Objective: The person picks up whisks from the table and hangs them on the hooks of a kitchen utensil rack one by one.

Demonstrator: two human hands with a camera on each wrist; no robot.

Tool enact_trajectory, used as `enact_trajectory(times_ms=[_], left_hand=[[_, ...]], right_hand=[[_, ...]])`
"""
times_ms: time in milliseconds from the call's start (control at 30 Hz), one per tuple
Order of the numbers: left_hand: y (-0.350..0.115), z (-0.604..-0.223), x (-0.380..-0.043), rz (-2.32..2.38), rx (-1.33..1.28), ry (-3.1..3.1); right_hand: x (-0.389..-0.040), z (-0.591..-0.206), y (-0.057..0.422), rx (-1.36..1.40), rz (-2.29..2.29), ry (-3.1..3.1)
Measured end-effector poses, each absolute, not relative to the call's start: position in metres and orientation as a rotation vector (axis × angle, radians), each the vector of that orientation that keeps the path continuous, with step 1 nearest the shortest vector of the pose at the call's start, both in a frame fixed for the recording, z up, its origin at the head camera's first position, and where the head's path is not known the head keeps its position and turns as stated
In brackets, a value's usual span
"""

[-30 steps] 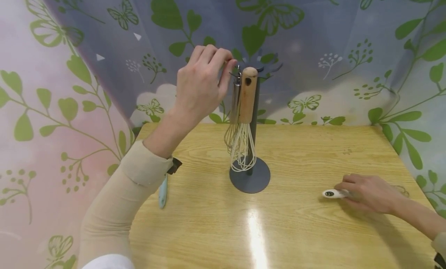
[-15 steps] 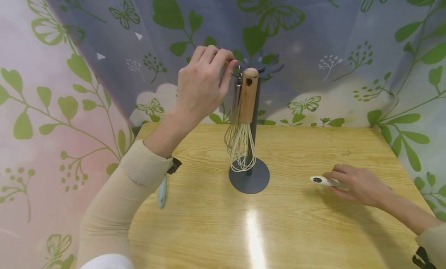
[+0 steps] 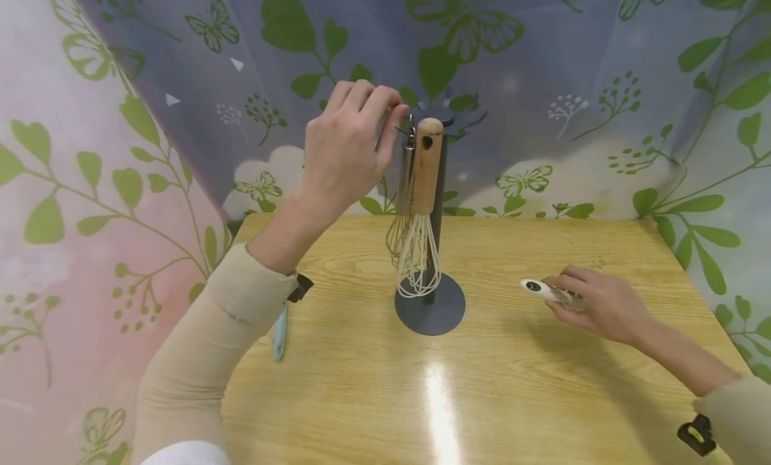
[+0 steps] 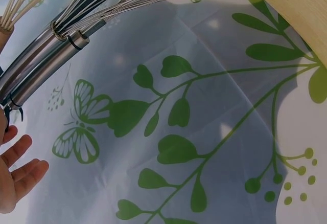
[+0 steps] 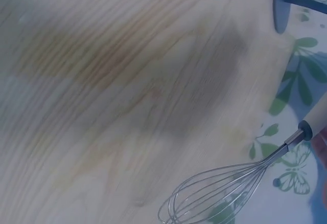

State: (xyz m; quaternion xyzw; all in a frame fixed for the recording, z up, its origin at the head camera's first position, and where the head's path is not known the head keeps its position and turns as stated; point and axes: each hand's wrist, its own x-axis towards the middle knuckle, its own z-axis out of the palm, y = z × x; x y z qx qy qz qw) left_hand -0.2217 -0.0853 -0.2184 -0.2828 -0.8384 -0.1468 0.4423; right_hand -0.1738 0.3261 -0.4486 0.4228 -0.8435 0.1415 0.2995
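Above the wooden table (image 3: 361,398), a white-handled, silver-wired whisk (image 5: 278,153) in the right hand (image 3: 602,304); left hand (image 3: 351,140) with hold unclear

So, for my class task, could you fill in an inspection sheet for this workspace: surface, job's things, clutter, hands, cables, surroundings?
Surface: wood-grain table, glare streak near the front.
Job's things: stand upright; wooden whisk and metal whisk hang there.
Clutter: blue handle at left, partly hidden.
Left hand: at the stand's top; grip unclear.
Right hand: holds white whisk above the table.
Cables: nothing seen on the table.
Surroundings: leaf-and-butterfly cloth behind and both sides.
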Motion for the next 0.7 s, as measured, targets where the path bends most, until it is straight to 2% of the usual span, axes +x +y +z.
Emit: enact_trajectory(times_ms=[700], left_hand=[[-0.085, -0.220, -0.223, -0.368, -0.707, -2.070]], right_hand=[[-0.175, -0.443, 0.268, 0.935, 0.768, -2.210]])
